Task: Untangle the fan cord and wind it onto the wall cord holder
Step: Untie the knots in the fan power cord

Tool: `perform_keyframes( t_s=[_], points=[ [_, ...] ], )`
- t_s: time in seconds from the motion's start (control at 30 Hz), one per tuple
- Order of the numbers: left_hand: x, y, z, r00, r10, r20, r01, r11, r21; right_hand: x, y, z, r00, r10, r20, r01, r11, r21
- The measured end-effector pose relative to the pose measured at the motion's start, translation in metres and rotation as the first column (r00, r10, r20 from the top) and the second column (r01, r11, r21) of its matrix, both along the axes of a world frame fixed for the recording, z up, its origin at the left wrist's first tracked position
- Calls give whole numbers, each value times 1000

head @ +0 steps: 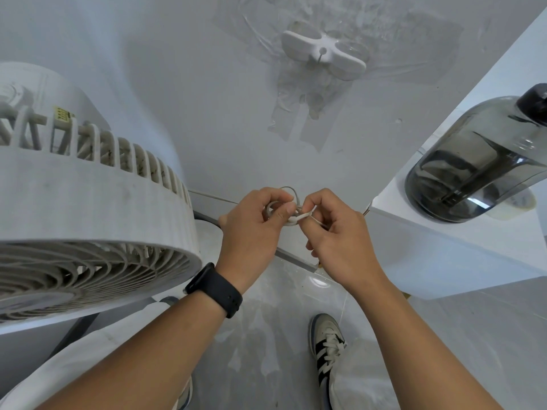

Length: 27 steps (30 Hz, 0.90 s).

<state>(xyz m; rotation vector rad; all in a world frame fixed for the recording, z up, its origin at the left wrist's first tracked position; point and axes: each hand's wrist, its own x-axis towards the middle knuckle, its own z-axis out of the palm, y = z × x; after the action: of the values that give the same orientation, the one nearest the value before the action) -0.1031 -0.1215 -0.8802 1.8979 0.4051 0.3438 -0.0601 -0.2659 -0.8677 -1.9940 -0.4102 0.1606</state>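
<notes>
Filling the left of the scene, the white floor fan (88, 226) sits with its grille toward the camera, and on the right a smoky grey water jug (473, 161) stands on a white ledge (444, 232). Far up on the wall (177, 84), the white cord holder (323, 51) is bare, stuck on over rough patches of clear tape. Nearer, both hands meet in front of the wall: the left hand (251, 229) (a black watch band (213, 290) on its wrist) pinches one side of a knot in the fan cord (291, 213), and the right hand (340, 232) pinches a loop on the other side, fingers closed tight on it. A strand runs left from the knot toward the fan. Untangling looks to be under way, winding not begun. Pulling both ends apart could cinch the knot tighter; a hard tug might also drag the fan.
</notes>
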Motion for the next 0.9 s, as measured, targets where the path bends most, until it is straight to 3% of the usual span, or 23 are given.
perform_keyframes(
  t_s=[0.13,0.3,0.47,0.77,0.83,0.9],
  points=[
    [0,0,-2,998,-2,-60,4,999,34,-3,-1,-1,999,35,-1,-35,999,-27],
    [-3,-5,-2,999,33,-7,-33,999,27,-1,-4,5,998,40,-42,-39,999,34],
    [-4,-5,0,989,145,34,-142,987,-73,2,-3,11,989,52,-140,-34,991,128],
    [0,-4,5,965,260,-32,-260,931,-258,5,-9,3,986,91,-138,-80,993,84],
    [-1,-5,5,975,221,-19,-220,949,-225,5,-10,1,990,96,-101,-91,994,56],
    [-3,-5,5,987,152,49,-152,988,-17,6,-10,1,994,96,-54,-94,995,33]
  ],
)
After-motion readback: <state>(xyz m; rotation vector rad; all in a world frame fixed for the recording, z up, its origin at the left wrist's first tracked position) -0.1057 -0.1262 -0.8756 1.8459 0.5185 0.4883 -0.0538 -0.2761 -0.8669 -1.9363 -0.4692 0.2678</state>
